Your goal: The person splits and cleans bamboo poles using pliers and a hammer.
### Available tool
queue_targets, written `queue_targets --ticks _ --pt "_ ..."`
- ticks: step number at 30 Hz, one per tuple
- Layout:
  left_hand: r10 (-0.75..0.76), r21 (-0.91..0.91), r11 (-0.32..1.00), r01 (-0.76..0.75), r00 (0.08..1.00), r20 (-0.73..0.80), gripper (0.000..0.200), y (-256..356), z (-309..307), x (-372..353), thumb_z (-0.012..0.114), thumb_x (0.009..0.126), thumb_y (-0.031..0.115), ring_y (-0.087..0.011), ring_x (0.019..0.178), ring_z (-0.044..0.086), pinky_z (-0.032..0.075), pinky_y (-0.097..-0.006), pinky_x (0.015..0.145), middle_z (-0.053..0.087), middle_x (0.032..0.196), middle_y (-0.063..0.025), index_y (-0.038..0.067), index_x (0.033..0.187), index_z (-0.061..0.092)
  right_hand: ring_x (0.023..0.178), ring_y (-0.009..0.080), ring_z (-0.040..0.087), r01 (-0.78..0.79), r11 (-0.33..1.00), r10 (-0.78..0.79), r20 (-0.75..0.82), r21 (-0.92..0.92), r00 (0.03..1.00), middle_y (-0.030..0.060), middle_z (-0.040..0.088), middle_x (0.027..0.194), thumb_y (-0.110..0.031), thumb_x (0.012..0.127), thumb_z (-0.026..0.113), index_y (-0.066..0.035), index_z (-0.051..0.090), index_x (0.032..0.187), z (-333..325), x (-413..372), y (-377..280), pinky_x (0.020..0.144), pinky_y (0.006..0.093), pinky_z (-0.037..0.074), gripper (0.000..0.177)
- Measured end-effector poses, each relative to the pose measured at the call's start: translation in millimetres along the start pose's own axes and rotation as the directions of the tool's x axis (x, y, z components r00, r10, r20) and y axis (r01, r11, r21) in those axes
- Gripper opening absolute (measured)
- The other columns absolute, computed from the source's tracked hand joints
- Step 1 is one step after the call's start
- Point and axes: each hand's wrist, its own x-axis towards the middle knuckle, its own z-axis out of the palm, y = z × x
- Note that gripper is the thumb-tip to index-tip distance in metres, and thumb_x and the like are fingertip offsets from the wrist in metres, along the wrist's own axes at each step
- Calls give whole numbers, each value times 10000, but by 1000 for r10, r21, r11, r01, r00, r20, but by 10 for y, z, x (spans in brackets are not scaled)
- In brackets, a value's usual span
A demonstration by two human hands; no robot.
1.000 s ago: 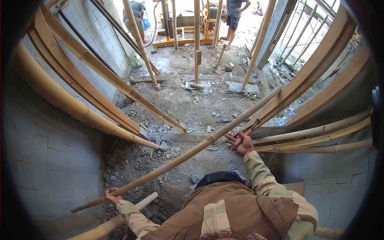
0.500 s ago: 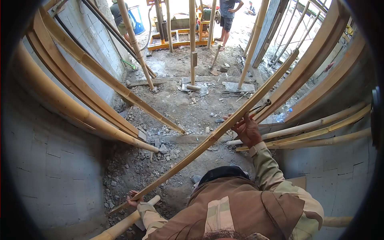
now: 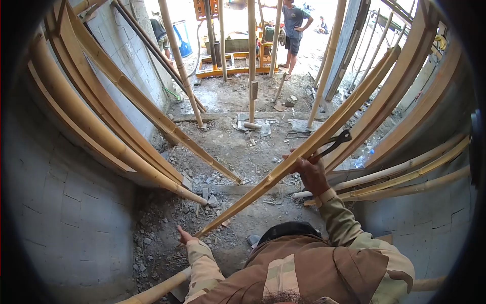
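Note:
A long split bamboo strip (image 3: 268,178) runs diagonally from the lower left up to the upper right. At its lower end my left hand (image 3: 186,236) rests against the strip, with a finger stretched out; the rest of its grip is partly hidden. My right hand (image 3: 311,174) is wrapped round the middle of the strip. A dark curved tool (image 3: 335,143), perhaps pliers, sticks out of the same hand toward the right.
Bamboo poles and curved timber boards (image 3: 109,109) lean on the left wall, more (image 3: 400,96) on the right. Upright poles (image 3: 251,66) stand ahead. Rubble (image 3: 162,238) covers the ground. Two people (image 3: 293,30) are beyond, near an orange metal frame (image 3: 235,72).
The strip's lower end has moved up and to the right with my left hand, whose finger has stretched out. Its upper end has risen, and the view has shifted slightly.

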Motion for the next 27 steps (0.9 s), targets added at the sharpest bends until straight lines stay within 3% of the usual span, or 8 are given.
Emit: queue_targets --ticks 2,6,9,13,16,22,24,27 --pt "180 -92 983 -157 912 368 871 358 367 -467 609 915 591 -308 1498 338 233 -597 1184 410 1599 -134 76 1565 343 1105 335 704 5 1000 -5 -32 -12 999 177 662 1155 -148 965 685 45 522 1225 -90 14 214 835 426 652 362" --pt "255 -202 966 -164 441 861 741 1320 1122 -2026 589 998 393 -322 1471 393 246 -484 1226 443 1560 -186 12 1564 302 1134 320 692 -70 997 70 -13 -25 997 183 658 1186 -150 985 660 47 522 1258 -117 -59 309 838 420 645 364" --pt "277 -281 890 -359 -65 959 883 1799 1603 -2960 656 947 452 -334 1500 339 200 -509 1248 395 1575 -242 -33 1570 261 1170 325 673 -35 999 34 29 38 999 182 681 1176 -168 986 665 42 546 1248 -109 -83 397 898 443 619 356" --pt "105 -330 814 -478 -438 893 1107 2240 2167 -4156 684 845 659 -380 1525 262 148 -558 1250 337 1597 -273 -36 1579 231 1189 278 659 -71 997 75 182 -25 980 183 695 1202 -203 961 704 37 587 1279 -81 -123 221 970 419 573 415" --pt "-13 -368 791 -489 -614 789 1184 2363 2581 -4885 671 812 735 -374 1529 260 142 -570 1241 330 1610 -251 2 1606 188 1069 233 691 -88 967 151 261 -238 953 161 694 1209 -216 959 696 45 633 1249 -202 -144 265 916 390 574 396" --pt "-258 -330 817 -472 -812 523 1195 2141 3408 -5951 649 809 782 -360 1442 411 261 -542 1215 409 1564 -218 -30 1584 239 1092 251 687 -127 991 135 475 -49 869 170 713 1165 -314 967 692 37 631 1267 -379 -268 63 934 402 564 466" --pt "-251 -237 892 -386 -857 451 1122 1896 3599 -6144 636 841 757 -342 1385 477 355 -518 1167 464 1520 -201 -32 1563 298 1052 218 698 56 900 203 528 -433 825 145 738 1104 -293 975 692 19 678 1210 -489 -257 -84 905 376 563 391" --pt "-229 104 973 -204 -848 478 1106 1664 3577 -6441 650 840 743 -338 1396 464 406 -518 1125 495 1493 -191 -48 1543 326 1073 209 673 44 920 196 555 -389 808 124 688 1170 -307 974 709 6 564 1317 -537 -373 -213 873 389 559 487"
